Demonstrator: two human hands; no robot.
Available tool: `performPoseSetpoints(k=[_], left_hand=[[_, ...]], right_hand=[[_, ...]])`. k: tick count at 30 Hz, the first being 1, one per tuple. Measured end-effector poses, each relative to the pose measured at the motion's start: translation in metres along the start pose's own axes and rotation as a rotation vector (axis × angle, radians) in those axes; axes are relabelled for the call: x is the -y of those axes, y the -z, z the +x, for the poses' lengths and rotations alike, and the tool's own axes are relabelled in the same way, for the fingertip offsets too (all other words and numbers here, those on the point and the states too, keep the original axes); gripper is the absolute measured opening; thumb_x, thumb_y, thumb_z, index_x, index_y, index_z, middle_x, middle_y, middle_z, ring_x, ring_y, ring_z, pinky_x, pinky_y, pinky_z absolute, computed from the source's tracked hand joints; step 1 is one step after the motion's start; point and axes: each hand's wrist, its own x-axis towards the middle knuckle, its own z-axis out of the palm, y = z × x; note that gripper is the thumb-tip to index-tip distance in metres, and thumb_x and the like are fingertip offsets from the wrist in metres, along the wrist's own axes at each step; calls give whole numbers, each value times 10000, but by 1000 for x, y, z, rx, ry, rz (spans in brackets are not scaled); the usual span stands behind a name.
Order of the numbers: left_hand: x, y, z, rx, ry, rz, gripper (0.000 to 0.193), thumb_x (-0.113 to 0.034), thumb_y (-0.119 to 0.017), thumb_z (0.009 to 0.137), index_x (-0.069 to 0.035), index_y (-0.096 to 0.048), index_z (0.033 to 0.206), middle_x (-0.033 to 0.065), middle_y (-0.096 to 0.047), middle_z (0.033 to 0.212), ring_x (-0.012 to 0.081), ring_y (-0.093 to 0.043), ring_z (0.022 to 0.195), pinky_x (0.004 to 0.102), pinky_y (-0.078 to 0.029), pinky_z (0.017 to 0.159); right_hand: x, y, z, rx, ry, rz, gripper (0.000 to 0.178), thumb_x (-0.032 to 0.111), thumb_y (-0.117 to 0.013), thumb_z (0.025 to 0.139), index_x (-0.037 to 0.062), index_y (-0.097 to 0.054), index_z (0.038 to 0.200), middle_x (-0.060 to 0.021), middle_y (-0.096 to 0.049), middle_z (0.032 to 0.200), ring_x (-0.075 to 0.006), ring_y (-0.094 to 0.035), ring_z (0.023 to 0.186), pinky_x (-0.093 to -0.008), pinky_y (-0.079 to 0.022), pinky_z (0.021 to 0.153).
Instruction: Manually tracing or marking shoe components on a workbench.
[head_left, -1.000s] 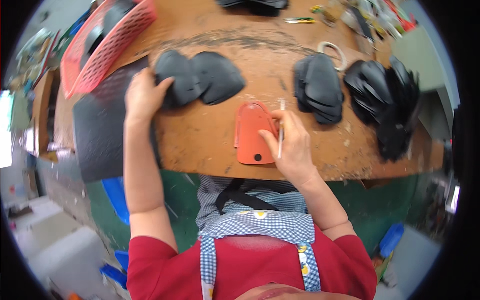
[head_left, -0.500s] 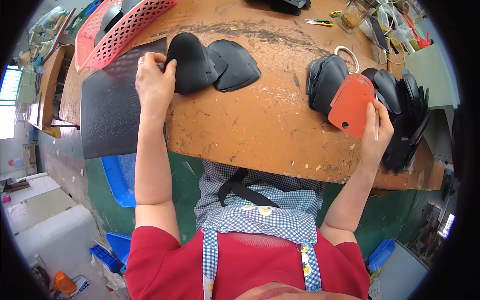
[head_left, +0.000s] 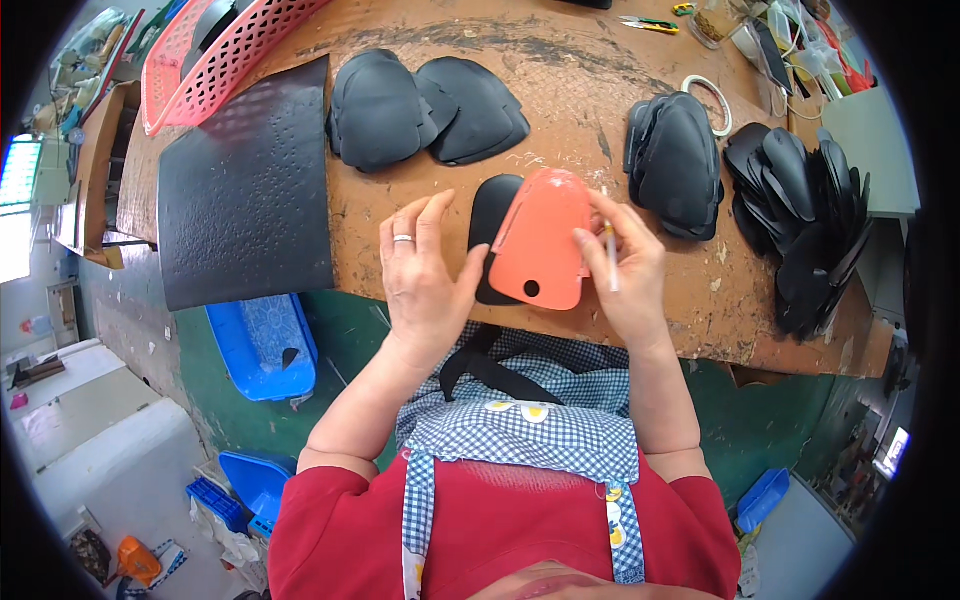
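Observation:
A flat orange template (head_left: 540, 240) with a rounded top and a small round hole is pinched along its right edge by my right hand (head_left: 632, 262). A thin white pen-like stick (head_left: 611, 258) is also tucked in those fingers. Partly under the template, a black rounded piece (head_left: 490, 220) sits at the table's front. My left hand (head_left: 425, 262) is open beside it, fingers spread, thumb tip at the piece's left edge. Beyond it are two overlapping stacks of black pieces, a left stack (head_left: 380, 115) and a right stack (head_left: 478, 112).
Another black stack (head_left: 680, 170) stands right, near a tape roll (head_left: 712, 95) and a fanned pile of black pieces (head_left: 800, 210). A black sheet (head_left: 245, 200) covers the left, below a pink basket (head_left: 225, 65). Thread snips (head_left: 650, 24) lie at the back.
My left hand has come from the left stack toward the front middle. My right hand has carried the orange template left, over a black piece now at the table's front.

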Motion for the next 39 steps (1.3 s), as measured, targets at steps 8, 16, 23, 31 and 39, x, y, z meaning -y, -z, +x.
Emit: performPoseSetpoints(k=[8, 16, 23, 31, 39], left_hand=[[23, 20, -24, 307, -283, -90, 748, -318, -928, 733, -130, -667, 1408, 113, -572, 1551, 379, -382, 1534, 587, -234, 1260], [26, 10, -29, 239, -294, -85, 669, -345, -906, 757, -145, -708, 1364, 89, -586, 1552, 343, -430, 1517, 574, -228, 1262], [27, 8, -29, 223, -318, -63, 653, -370, -910, 747, -151, -734, 1336, 92, -635, 1501, 345, -473, 1491, 559, -256, 1258], [26, 8, -33, 199, -316, -43, 621, -352, -915, 749, -152, -750, 1314, 93, -652, 1479, 341, -498, 1472, 556, -287, 1248], [26, 4, -27, 198, -310, -58, 589, -302, -914, 755, -150, -754, 1302, 91, -655, 1473, 347, -508, 1459, 557, -296, 1245]], right_hand=[[3, -25, 7, 134, 251, -459, 395, 39, -722, 926, 14, -678, 1318, -162, -640, 977, -325, -677, 771, -418, -549, 700], [5, -25, 12, 120, 276, -575, 343, 40, -703, 939, 18, -701, 1281, -159, -636, 964, -344, -690, 798, -434, -556, 705], [5, -24, 14, 121, 275, -559, 310, 55, -699, 950, 25, -718, 1258, -154, -631, 949, -340, -688, 785, -431, -552, 696], [1, -25, 12, 94, 336, -563, 298, 89, -718, 949, 30, -723, 1241, -135, -624, 925, -327, -684, 769, -427, -548, 683], [5, -4, 36, -81, 160, -44, 231, 52, -661, 1032, 1, -733, 1245, -57, -746, 955, -88, -671, 811, -246, -529, 700]])
